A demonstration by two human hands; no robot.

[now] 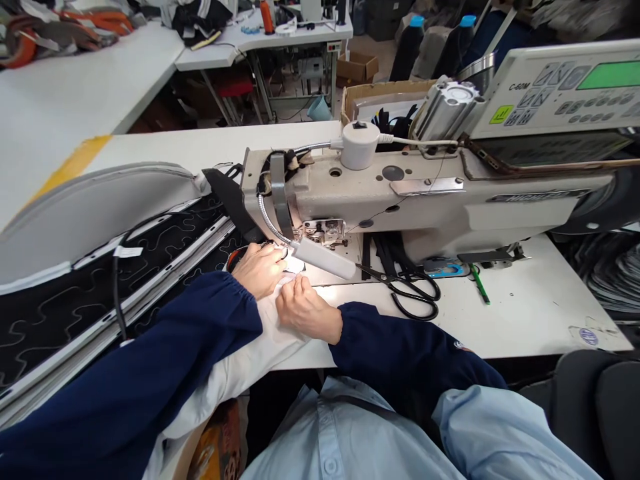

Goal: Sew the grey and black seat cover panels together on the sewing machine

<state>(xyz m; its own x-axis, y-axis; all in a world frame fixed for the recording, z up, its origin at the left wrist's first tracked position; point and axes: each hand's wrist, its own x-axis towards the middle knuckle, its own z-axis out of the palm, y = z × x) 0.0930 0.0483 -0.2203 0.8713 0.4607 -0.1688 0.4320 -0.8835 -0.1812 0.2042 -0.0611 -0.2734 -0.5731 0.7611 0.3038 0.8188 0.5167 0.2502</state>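
Note:
White fabric (267, 333) lies over the front edge of the sewing table and runs up beneath the sewing machine (350, 193). My left hand (260, 270) is closed on its upper part, just left of the needle area, back of the hand up. Close beside it, my right hand (306, 310) has its fingers curled and gripping the same fabric. A lit white lamp (325, 259) on a bendable metal neck hangs over the work and hides part of the stitching spot. Black-handled scissors (413, 290) rest on the table to the right of my right hand.
A large black quilted piece (65, 287) with white edging and a grey panel (110, 200) spreads leftward. A green marker (480, 285) lies at right. The control panel (565, 90) stands above the machine. Behind are a cardboard box (357, 69) and another table (300, 37).

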